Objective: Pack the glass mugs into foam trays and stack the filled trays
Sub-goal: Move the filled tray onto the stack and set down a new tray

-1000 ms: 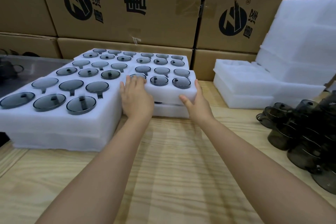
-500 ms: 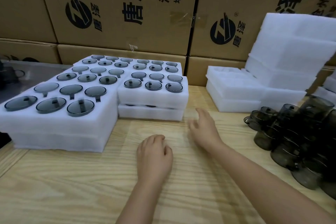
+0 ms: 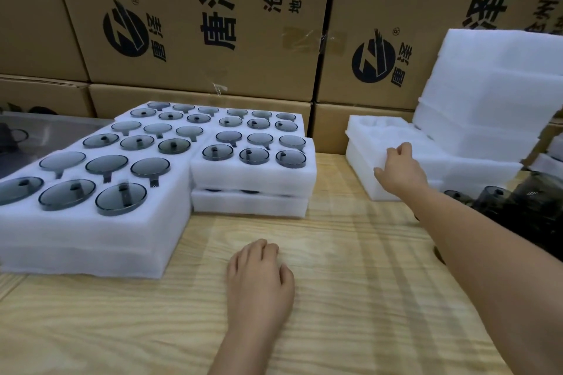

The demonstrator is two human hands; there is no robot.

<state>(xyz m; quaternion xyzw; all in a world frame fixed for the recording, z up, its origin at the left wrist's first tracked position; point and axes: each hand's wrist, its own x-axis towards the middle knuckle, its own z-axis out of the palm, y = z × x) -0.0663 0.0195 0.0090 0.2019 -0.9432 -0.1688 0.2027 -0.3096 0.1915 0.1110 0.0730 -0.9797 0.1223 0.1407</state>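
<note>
Near the front edge of the worktop, toward its middle, the left hand lies palm down on the wood, forearm running straight back to the person. Its fingers are loosely curled and it holds nothing.

The right arm stretches forward and to the right, nearly straight, over the right side of the worktop. The right hand grips the near left corner of the empty foam tray, fingers curled over the top rim and thumb against the front wall. This tray sits on another white one, toward the back right corner, with a tilted foam stack leaning on it from behind.

Loose glass mugs, dark and bunched together, stand along the right edge just beyond the right forearm.

A filled tray with six mugs rests on a second tray at the back centre. It touches a larger block of filled trays that covers the left side up to the left edge. Bare wood shows between the centre stack and the empty trays, and across the front. Cardboard boxes wall off the back edge.
</note>
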